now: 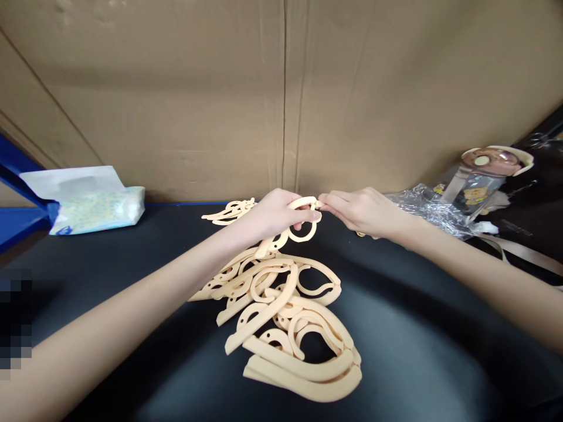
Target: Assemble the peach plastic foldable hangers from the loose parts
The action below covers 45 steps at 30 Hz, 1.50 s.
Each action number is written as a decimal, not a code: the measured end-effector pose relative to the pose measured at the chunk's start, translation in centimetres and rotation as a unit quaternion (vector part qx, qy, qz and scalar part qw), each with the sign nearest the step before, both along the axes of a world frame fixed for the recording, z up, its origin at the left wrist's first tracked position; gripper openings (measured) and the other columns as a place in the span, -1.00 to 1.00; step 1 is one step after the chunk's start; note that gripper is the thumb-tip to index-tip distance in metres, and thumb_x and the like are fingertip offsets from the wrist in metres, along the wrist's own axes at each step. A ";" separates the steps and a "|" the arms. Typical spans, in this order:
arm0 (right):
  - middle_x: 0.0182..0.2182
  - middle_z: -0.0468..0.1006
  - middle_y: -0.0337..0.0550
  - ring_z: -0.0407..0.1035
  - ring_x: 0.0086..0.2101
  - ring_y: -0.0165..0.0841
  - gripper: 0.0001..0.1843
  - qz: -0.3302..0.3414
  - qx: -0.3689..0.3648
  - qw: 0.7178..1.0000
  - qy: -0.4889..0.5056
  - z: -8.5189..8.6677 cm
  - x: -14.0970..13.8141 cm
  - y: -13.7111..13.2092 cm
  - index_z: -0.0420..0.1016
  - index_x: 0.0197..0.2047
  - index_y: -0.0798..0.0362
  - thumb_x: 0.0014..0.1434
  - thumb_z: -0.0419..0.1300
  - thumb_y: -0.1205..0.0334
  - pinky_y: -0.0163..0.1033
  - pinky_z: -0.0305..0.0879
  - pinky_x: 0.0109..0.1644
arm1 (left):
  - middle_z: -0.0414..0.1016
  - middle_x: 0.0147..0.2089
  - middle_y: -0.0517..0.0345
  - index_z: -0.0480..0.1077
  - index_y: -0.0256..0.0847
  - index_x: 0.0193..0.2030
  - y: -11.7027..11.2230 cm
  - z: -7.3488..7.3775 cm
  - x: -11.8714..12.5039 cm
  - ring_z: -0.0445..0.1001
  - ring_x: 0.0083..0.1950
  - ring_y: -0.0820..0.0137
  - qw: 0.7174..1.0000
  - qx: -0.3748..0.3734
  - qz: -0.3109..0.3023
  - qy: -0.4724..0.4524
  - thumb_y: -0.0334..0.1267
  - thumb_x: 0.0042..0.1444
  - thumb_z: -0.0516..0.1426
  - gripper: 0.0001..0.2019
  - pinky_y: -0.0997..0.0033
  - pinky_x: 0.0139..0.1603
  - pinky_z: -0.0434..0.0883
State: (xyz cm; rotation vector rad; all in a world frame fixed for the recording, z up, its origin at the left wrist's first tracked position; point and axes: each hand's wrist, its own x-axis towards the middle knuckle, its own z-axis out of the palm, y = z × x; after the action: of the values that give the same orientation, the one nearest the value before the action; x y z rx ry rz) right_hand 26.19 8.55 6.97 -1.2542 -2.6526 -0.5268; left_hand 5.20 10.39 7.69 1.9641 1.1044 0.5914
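Observation:
My left hand (279, 212) is closed around a cream plastic folding hanger (303, 238), held above the far end of a heap. Coming in from the right, my right hand (363, 210) pinches at the upper right end of that same hanger; its fingertips hide whatever small part is between them. Below and nearer to me lies a heap of folded cream hangers (316, 375), overlapping, with curved arms and rounded hooks. Behind my left wrist, a smaller group of cream pieces (233, 212) rests near the table's back edge.
The black table (422, 351) runs back to a cardboard wall (197, 99). At the left stands a pack of tissues (99, 205) beside a blue frame (21, 225). Crumpled clear plastic (428, 205) and a drink bottle (481, 184) with a strap are at the right.

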 end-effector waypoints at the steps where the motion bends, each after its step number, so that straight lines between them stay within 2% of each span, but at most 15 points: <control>1: -0.40 0.55 -0.17 0.30 -0.54 -0.43 -0.64 -0.016 -0.017 0.999 0.048 -0.1 0.4 0.5 0.44 -0.13 0.11 0.40 -0.16 0.23 -0.31 0.04 -0.46 | 0.22 -0.62 0.29 0.33 -0.21 -0.59 -0.1 0.3 0.0 0.08 -0.60 0.54 0.998 0.056 0.012 0.029 -0.19 -0.02 0.25 -0.76 0.43 -0.55 -0.05; 5: -0.40 0.56 -0.15 0.40 -0.43 -0.42 -0.42 -0.202 -0.056 0.964 0.164 -0.4 2.5 2.8 0.44 -0.09 0.10 0.44 -0.39 0.15 -0.34 0.20 -0.32 | 0.17 -0.63 0.29 0.23 -0.18 -0.62 -0.4 0.8 -0.3 0.07 -0.57 0.50 0.968 0.223 0.046 0.102 -0.22 0.05 0.16 -0.72 0.41 -0.51 -0.03; 10: -0.41 0.58 0.05 0.48 -0.33 -0.19 -0.58 -0.293 -0.065 0.949 0.100 -2.6 4.6 4.8 0.52 -0.30 0.15 0.34 -0.07 0.11 -0.22 0.18 -0.30 | -0.08 -0.70 0.35 -0.07 -0.16 -0.67 0.0 0.4 -0.8 -0.10 -0.63 0.56 0.982 0.145 0.090 0.081 0.02 -0.04 0.20 -0.47 0.41 -0.60 -0.10; 13: -0.40 0.59 0.11 0.48 -0.30 -0.12 -0.57 -0.306 -0.067 0.946 0.079 -3.9 4.9 5.0 0.55 -0.35 0.17 0.32 -0.04 0.10 -0.19 0.17 -0.30 | -0.11 -0.71 0.37 -0.08 -0.15 -0.70 0.2 0.0 -0.9 -0.12 -0.65 0.58 0.988 0.118 0.087 0.044 -0.07 -0.11 0.24 -0.47 0.41 -0.62 -0.13; 18: -0.13 0.58 0.08 0.45 -0.15 -0.14 -0.56 -0.254 -0.047 0.957 0.129 -3.0 3.1 3.6 0.54 -0.14 0.12 0.35 -0.08 0.04 -0.19 0.20 -0.21 | 0.24 -0.63 0.26 0.16 -0.17 -0.59 1.0 -0.6 -0.6 0.25 -0.62 0.50 0.994 0.102 0.026 -0.033 -0.14 0.15 -0.03 -0.69 0.45 -0.59 0.19; 21: -0.23 0.61 -0.15 0.47 -0.25 -0.36 -0.41 -0.165 -0.116 0.955 0.220 -1.8 0.5 2.0 0.51 -0.08 0.01 0.41 -0.29 -0.06 -0.30 0.28 -0.22 | 0.49 -0.34 0.15 0.32 -0.19 -0.38 1.5 -1.0 0.0 0.48 -0.34 0.42 0.991 0.104 -0.030 -0.078 -0.21 0.24 -0.18 -0.68 0.44 -0.36 0.40; 23: -0.28 0.60 -0.13 0.47 -0.29 -0.37 -0.40 -0.032 -0.274 0.876 0.396 -1.4 -1.0 1.1 0.51 -0.16 0.05 0.36 -0.20 -0.17 -0.30 0.33 -0.24 | 0.50 -0.21 0.09 0.38 -0.20 -0.30 1.6 -1.1 0.3 0.49 -0.19 0.40 0.986 0.126 -0.050 -0.092 -0.16 0.28 -0.16 -0.66 0.45 -0.24 0.42; 25: -0.38 0.56 -0.16 0.42 -0.40 -0.40 -0.51 0.022 -0.340 0.806 0.485 -1.1 -1.9 0.7 0.51 -0.23 0.08 0.25 0.05 -0.20 -0.30 0.32 -0.31 | 0.49 -0.25 0.07 0.41 -0.24 -0.32 1.5 -1.1 0.3 0.48 -0.24 0.40 0.986 0.134 -0.041 -0.095 -0.08 0.28 -0.09 -0.64 0.45 -0.28 0.43; 26: -0.42 0.53 -0.20 0.38 -0.45 -0.42 -0.55 0.021 -0.339 0.793 0.506 -1.0 -1.9 0.7 0.50 -0.27 0.08 0.19 0.15 -0.18 -0.31 0.29 -0.36 | 0.48 -0.31 0.08 0.42 -0.26 -0.34 1.4 -1.0 0.2 0.47 -0.33 0.42 0.987 0.129 -0.030 -0.094 -0.05 0.27 -0.04 -0.64 0.46 -0.34 0.42; 28: -0.47 0.49 -0.24 0.32 -0.49 -0.45 -0.59 -0.001 -0.298 0.800 0.520 -0.7 -1.4 1.0 0.51 -0.31 0.08 0.15 0.22 -0.14 -0.32 0.24 -0.39 | 0.41 -0.45 0.17 0.44 -0.27 -0.37 1.2 -0.7 -0.3 0.38 -0.50 0.49 0.989 0.122 -0.004 -0.088 -0.07 0.22 0.03 -0.67 0.50 -0.46 0.36; 31: -0.41 0.50 -0.20 0.36 -0.39 -0.41 -0.60 -0.011 -0.224 0.856 0.467 -0.3 -0.1 1.5 0.56 -0.32 0.07 0.23 0.14 -0.10 -0.29 0.23 -0.30 | 0.28 -0.58 0.28 0.48 -0.24 -0.38 1.0 -0.3 -1.0 0.24 -0.58 0.55 0.984 0.162 0.032 -0.062 -0.14 0.20 0.07 -0.74 0.54 -0.54 0.24; 35: -0.18 0.57 -0.10 0.42 -0.25 -0.33 -0.63 -0.007 -0.058 0.947 0.315 0.4 0.4 1.2 0.51 0.04 0.06 0.31 0.07 0.04 -0.24 0.24 -0.19 | 0.17 -0.63 0.32 0.50 -0.20 -0.38 1.1 -0.2 -1.1 0.16 -0.61 0.53 0.986 0.162 0.033 -0.028 -0.10 0.22 0.04 -0.70 0.50 -0.57 0.14; 38: -0.11 0.58 -0.09 0.44 -0.22 -0.31 -0.65 -0.015 0.023 0.978 0.205 1.1 -0.1 0.3 0.47 0.08 0.04 0.35 0.02 0.12 -0.25 0.20 -0.23 | 0.17 -0.63 0.33 0.51 -0.19 -0.38 1.2 -0.2 -1.0 0.14 -0.59 0.52 0.985 0.173 0.019 -0.016 -0.10 0.22 0.04 -0.69 0.47 -0.51 0.11; 42: -0.27 0.61 -0.16 0.41 -0.36 -0.36 -0.70 -0.031 -0.055 0.976 0.209 2.3 -0.5 -0.4 0.55 -0.07 0.01 0.32 0.06 0.08 -0.26 0.17 -0.33 | 0.32 -0.56 0.30 0.55 -0.18 -0.33 1.1 0.3 -1.4 0.20 -0.52 0.51 0.965 0.257 0.013 0.039 -0.15 0.24 0.04 -0.71 0.44 -0.43 0.08; 45: -0.33 0.62 -0.16 0.43 -0.36 -0.36 -0.70 -0.013 -0.198 0.917 0.347 3.0 -0.1 -0.1 0.57 -0.13 0.05 0.20 0.21 0.02 -0.25 0.28 -0.29 | 0.47 -0.45 0.27 0.55 -0.14 -0.29 1.1 0.6 -1.7 0.30 -0.44 0.49 0.946 0.317 0.009 0.072 -0.14 0.28 0.03 -0.71 0.45 -0.39 0.10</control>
State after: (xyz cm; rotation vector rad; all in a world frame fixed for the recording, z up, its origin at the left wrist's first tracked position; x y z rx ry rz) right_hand 26.05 8.41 9.95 -1.2581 -2.1672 0.4223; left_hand 3.46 11.49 8.31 2.5812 1.1065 0.9087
